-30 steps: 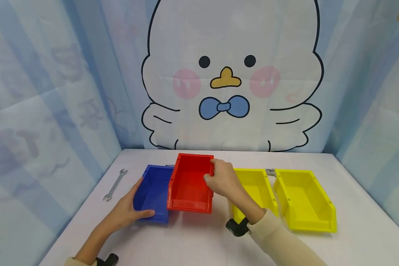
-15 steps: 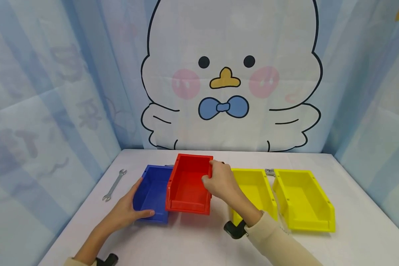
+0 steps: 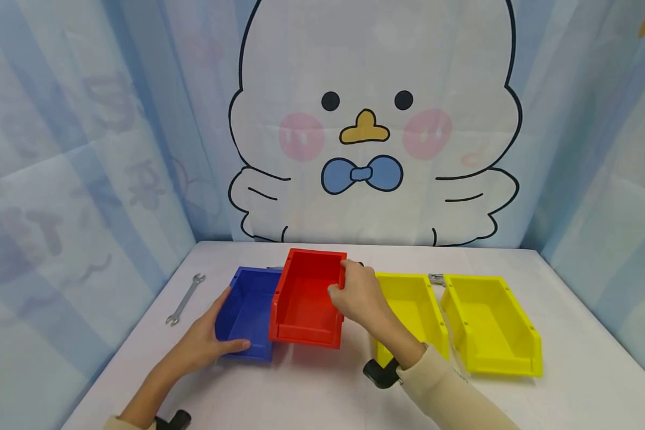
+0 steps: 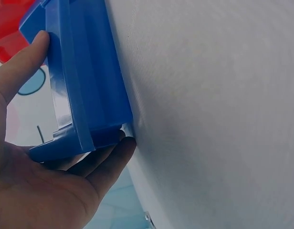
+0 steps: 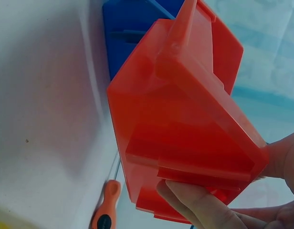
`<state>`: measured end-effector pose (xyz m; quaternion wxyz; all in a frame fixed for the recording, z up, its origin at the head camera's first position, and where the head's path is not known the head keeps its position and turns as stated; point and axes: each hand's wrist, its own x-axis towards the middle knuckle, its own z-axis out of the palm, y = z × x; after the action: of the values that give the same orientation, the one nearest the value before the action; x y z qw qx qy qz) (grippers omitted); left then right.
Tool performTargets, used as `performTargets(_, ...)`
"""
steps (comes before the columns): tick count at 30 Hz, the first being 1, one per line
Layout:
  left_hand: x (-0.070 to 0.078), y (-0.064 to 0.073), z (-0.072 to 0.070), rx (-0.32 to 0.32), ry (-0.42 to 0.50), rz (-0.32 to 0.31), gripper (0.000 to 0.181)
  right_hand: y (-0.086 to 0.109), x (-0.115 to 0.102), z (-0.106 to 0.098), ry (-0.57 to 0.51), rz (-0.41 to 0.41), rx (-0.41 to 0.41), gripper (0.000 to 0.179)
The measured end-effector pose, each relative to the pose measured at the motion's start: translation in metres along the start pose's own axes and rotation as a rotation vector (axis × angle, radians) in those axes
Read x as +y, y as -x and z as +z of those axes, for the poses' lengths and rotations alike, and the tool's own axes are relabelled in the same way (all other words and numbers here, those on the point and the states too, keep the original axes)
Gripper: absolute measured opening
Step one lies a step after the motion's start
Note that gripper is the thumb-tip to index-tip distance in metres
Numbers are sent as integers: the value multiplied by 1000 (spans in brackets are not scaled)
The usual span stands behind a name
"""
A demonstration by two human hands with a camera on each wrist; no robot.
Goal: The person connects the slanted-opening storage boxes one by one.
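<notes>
In the head view a blue storage bin [image 3: 247, 322] sits on the white table at left of centre. My left hand [image 3: 199, 343] grips its left side, the thumb over the front and the fingers along the side wall. My right hand [image 3: 360, 295] holds a red storage bin [image 3: 309, 298] by its right side wall. In the right wrist view the thumb is at the rim and the fingers lie against the ribbed outside. Its left side overlaps the blue bin's right wall in the head view, and a shadow shows under its front.
Two yellow bins, one nearer [image 3: 416, 307] and one farther right [image 3: 497, 334], stand to the right. An open-ended wrench [image 3: 186, 300] lies at far left. A small metal piece [image 3: 437, 279] shows behind the yellow bins. A screwdriver's orange handle [image 5: 107, 205] lies below the red bin.
Hardly anything differs: the red bin's front edge has dipped very slightly with my right hand. The left hand and blue bin stay in place.
</notes>
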<state>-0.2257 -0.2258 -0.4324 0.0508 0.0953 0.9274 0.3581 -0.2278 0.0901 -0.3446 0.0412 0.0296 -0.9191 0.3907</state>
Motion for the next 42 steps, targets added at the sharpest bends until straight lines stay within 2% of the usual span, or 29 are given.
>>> performTargets(8,0,0,0,6,-11,2,125,0,2,1,0,14,-3,63)
performTargets(21,2,-1,-1,-8,-33,-7,126,1,3,1,-11,-7,8,63)
performTargets(42,2,0,1,5,-12,-1,125,1,4,2,-9,-17,7,63)
